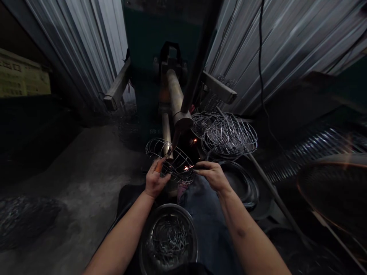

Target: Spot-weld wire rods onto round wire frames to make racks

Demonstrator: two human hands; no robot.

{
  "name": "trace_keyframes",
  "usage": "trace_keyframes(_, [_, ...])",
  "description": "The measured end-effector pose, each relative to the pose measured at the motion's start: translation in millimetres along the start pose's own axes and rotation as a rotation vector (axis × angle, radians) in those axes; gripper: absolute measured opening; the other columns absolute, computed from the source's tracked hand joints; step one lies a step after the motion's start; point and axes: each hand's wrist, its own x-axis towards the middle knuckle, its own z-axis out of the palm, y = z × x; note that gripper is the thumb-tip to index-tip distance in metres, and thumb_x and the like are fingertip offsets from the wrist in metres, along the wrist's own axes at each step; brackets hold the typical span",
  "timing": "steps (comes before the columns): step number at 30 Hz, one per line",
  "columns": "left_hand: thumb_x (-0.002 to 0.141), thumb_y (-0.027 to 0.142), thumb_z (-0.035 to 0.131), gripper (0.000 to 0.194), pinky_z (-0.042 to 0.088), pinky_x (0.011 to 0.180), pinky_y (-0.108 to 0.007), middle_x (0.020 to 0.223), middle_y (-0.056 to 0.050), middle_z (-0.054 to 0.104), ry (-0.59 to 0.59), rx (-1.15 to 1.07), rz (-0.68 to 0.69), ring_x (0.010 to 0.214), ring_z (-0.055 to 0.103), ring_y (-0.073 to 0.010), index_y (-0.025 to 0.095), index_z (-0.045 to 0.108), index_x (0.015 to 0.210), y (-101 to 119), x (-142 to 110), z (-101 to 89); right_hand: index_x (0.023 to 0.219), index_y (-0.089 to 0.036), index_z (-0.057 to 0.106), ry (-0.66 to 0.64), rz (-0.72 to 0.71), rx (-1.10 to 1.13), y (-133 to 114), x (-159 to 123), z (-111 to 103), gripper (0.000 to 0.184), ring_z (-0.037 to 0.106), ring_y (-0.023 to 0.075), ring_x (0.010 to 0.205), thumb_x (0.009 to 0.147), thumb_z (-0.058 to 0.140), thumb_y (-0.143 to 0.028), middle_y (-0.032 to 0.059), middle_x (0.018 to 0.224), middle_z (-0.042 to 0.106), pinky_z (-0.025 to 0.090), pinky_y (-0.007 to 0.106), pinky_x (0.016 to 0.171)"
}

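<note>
Steel wire cage — clenched in left hand | right hand — fingers pinched, seemingly on its rim

Light is dim and low overall, with heavy shadow swallowing detail from 8 to 9 o'clock and around 4 o'clock. Corrugated sheet metal at 1 o'clock catches pale, cool light, and small orange sparks glow brightest at centre. Wide-angle distortion bows the edges, which look soft and smeared.

A wire cage sits beyond the bowl, stacked cages to its right.
</note>
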Motion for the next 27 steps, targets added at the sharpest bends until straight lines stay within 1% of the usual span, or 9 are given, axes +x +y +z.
trace_keyframes(4, [0.078, 0.028, 0.066, 0.052, 0.046, 0.103, -0.039, 0.121, -0.01, 0.063, 0.026, -0.056, 0.04, 0.115, 0.058, -0.0228, 0.018, 0.053, 0.127, 4.5, 0.9, -1.6, 0.068, -0.018, 0.075, 0.025, -0.042, 0.013, -2.6, -3.2, 0.0, 0.023, 0.058, 0.0164, 0.065, 0.049, 0.084, -0.026, 0.0019, 0.068, 0.068, 0.045, 0.031, 0.068])
trace_keyframes(8, [0.073, 0.029, 0.071, 0.054, 0.047, 0.101, -0.039, 0.12, -0.009, 0.063, -0.002, -0.063, -0.088, 0.111, 0.06, -0.0231, 0.019, 0.056, 0.124, 13.3, 0.2, -5.1, 0.068, -0.018, 0.075, -0.002, -0.07, 0.024, -10.9, -5.3, 5.1, 0.021, 0.057, 0.0162, 0.065, 0.052, 0.083, -0.029, 0.0014, 0.068, 0.067, 0.045, 0.031, 0.067])
trace_keyframes(10, [0.071, 0.029, 0.072, 0.055, 0.047, 0.102, -0.039, 0.12, -0.008, 0.063, -0.008, -0.076, -0.14, 0.111, 0.06, -0.0235, 0.019, 0.056, 0.123, 16.7, 0.9, -6.8, 0.068, -0.018, 0.076, 0.009, -0.086, 0.024, -16.2, -3.7, 9.9, 0.021, 0.057, 0.0164, 0.065, 0.052, 0.083, -0.029, 0.0017, 0.068, 0.067, 0.046, 0.03, 0.066])
trace_keyframes(13, [0.071, 0.029, 0.073, 0.055, 0.045, 0.103, -0.04, 0.12, -0.009, 0.063, 0.012, -0.098, -0.159, 0.112, 0.06, -0.0239, 0.018, 0.056, 0.122, 17.4, 3.7, -8.7, 0.068, -0.017, 0.075, 0.05, -0.102, 0.017, -21.0, 2.2, 17.5, 0.023, 0.057, 0.0168, 0.064, 0.05, 0.082, -0.03, 0.0023, 0.068, 0.067, 0.046, 0.031, 0.065])
trace_keyframes(16, [0.071, 0.03, 0.073, 0.055, 0.045, 0.103, -0.041, 0.12, -0.009, 0.063, 0.013, -0.1, -0.167, 0.113, 0.059, -0.0247, 0.018, 0.056, 0.122, 14.3, 6.0, -9.1, 0.068, -0.017, 0.074, 0.059, -0.1, 0.012, -19.1, 7.6, 21.9, 0.025, 0.056, 0.0166, 0.063, 0.05, 0.083, -0.033, 0.0023, 0.066, 0.066, 0.046, 0.031, 0.062])
trace_keyframes(20, [0.071, 0.03, 0.073, 0.056, 0.045, 0.103, -0.04, 0.121, -0.009, 0.062, 0.012, -0.116, -0.168, 0.114, 0.059, -0.0244, 0.018, 0.056, 0.123, 11.0, 5.6, -7.2, 0.07, -0.017, 0.074, 0.068, -0.087, 0.068, -11.5, 5.9, 18.6, 0.028, 0.056, 0.0159, 0.063, 0.05, 0.084, -0.034, 0.0022, 0.069, 0.066, 0.047, 0.031, 0.063])
trace_keyframes(23, [0.071, 0.032, 0.074, 0.056, 0.043, 0.105, -0.041, 0.121, -0.009, 0.062, 0.024, -0.162, -0.169, 0.114, 0.058, -0.0242, 0.018, 0.057, 0.123, 10.9, 2.9, -4.2, 0.07, -0.017, 0.075, 0.058, -0.074, 0.052, -11.6, -0.2, 14.4, 0.028, 0.056, 0.0157, 0.063, 0.05, 0.084, -0.034, 0.0021, 0.068, 0.066, 0.047, 0.031, 0.064])
trace_keyframes(25, [0.07, 0.034, 0.076, 0.06, 0.042, 0.106, -0.041, 0.123, -0.009, 0.062, 0.016, -0.218, -0.213, 0.116, 0.057, -0.0244, 0.017, 0.056, 0.124, 11.7, 0.5, -1.8, 0.069, -0.017, 0.074, 0.042, -0.088, 0.018, -16.9, -2.2, 15.0, 0.026, 0.056, 0.0162, 0.063, 0.052, 0.083, -0.034, 0.0022, 0.067, 0.065, 0.046, 0.03, 0.063])
trace_keyframes(27, [0.068, 0.037, 0.078, 0.066, 0.043, 0.105, -0.041, 0.125, -0.01, 0.061, 0.012, -0.268, -0.295, 0.117, 0.057, -0.0245, 0.016, 0.055, 0.127, 12.3, -1.3, 0.4, 0.069, -0.017, 0.074, 0.033, -0.115, -0.014, -24.9, -0.3, 19.3, 0.023, 0.056, 0.0168, 0.064, 0.054, 0.081, -0.033, 0.0024, 0.067, 0.066, 0.046, 0.03, 0.064])
